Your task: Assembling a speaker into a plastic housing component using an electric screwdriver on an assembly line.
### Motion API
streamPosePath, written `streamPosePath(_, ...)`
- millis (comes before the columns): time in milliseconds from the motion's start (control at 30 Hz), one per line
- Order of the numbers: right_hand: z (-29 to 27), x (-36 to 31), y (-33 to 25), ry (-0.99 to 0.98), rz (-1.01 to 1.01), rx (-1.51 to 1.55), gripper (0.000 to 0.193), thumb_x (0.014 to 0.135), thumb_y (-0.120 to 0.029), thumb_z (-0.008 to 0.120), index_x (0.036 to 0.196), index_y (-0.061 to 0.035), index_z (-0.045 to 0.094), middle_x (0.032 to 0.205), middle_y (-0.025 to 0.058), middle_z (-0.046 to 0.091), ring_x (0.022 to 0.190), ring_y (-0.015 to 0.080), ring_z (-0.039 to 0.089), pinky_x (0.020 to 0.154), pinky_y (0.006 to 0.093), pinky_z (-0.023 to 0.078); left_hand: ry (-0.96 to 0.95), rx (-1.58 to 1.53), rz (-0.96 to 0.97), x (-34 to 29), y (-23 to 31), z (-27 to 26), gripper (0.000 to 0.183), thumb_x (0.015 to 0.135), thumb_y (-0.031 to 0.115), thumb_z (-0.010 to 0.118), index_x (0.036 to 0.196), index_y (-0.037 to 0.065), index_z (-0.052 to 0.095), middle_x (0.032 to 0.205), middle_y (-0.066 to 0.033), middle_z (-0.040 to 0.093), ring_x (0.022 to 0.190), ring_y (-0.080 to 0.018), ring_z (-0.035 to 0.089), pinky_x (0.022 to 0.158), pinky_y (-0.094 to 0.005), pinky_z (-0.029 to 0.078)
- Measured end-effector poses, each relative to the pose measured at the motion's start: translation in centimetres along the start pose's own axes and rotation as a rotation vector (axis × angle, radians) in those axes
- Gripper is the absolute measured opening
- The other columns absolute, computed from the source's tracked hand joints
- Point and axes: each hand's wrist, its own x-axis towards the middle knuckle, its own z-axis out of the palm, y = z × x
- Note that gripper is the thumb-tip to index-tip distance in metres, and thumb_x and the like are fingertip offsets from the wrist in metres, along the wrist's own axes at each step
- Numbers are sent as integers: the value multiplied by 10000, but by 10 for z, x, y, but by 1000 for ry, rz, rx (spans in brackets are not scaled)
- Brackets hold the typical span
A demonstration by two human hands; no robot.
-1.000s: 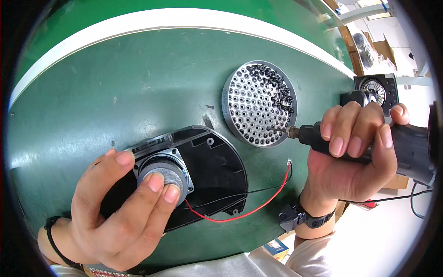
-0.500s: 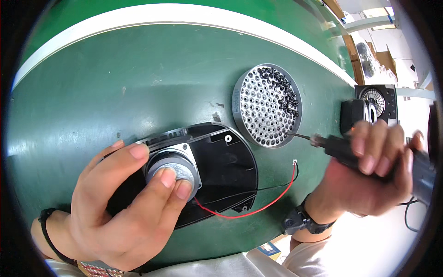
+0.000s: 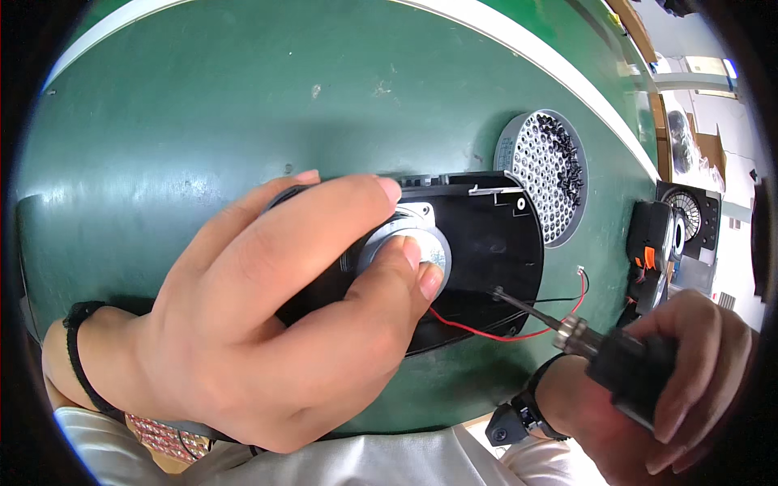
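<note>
My left hand (image 3: 275, 324) is closed on a round silver-backed speaker (image 3: 438, 253), thumb and a fingertip pressing its back, the other fingers reaching over the far edge of the black plastic housing (image 3: 494, 243) it sits in. Red and black wires (image 3: 478, 333) run from the speaker to a small white connector on the table. In my right hand (image 3: 701, 364) is a black electric screwdriver (image 3: 620, 368). Its thin bit points left, over the housing's right part, apart from the speaker. A small dark piece shows at the tip, probably a screw.
Beyond the housing stands a round grey tray (image 3: 509, 146) with rows of holes and loose black screws (image 3: 571, 154) heaped on its right side. A black unit with a round grille (image 3: 685, 212) and other black parts (image 3: 651, 235) sit at the right edge of the green table (image 3: 203, 162).
The screwdriver's tip has left the screw tray and come nearer, over the housing. My view has shifted, so tray and housing appear further right. My left hand keeps its hold on the speaker.
</note>
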Motion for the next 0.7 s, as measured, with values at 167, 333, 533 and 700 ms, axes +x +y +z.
streamPosePath(167,34,-17,39,79,47,73,156,891,-83,606,770,-100,508,596,2,448,552,111,481,655,263,413,-38,32,47,8,-2,-2,212,637,8,821,842,-1,765,1015,-102,652,1003,-419,644,727,-390,610)
streamPosePath(333,36,-14,46,53,94,51,138,904,-92,598,802,-97,505,609,2,453,558,113,483,656,267,416,-28,27,52,9,-2,-1,163,666,-5,826,807,-19,745,1000,-103,643,983,-411,646,697,-375,603)
streamPosePath(533,31,-22,38,22,128,29,119,919,-104,589,839,-94,501,623,2,460,564,115,486,657,271,421,-17,34,10,10,0,0,140,695,-6,827,769,-33,711,998,-100,636,975,-403,646,666,-364,605)
streamPosePath(700,42,-16,58,10,136,-18,106,932,-113,581,871,-91,497,636,3,466,569,117,488,657,274,424,6,30,11,12,1,7,141,701,-16,825,761,-34,700,1005,-97,635,972,-396,647,659,-363,612)
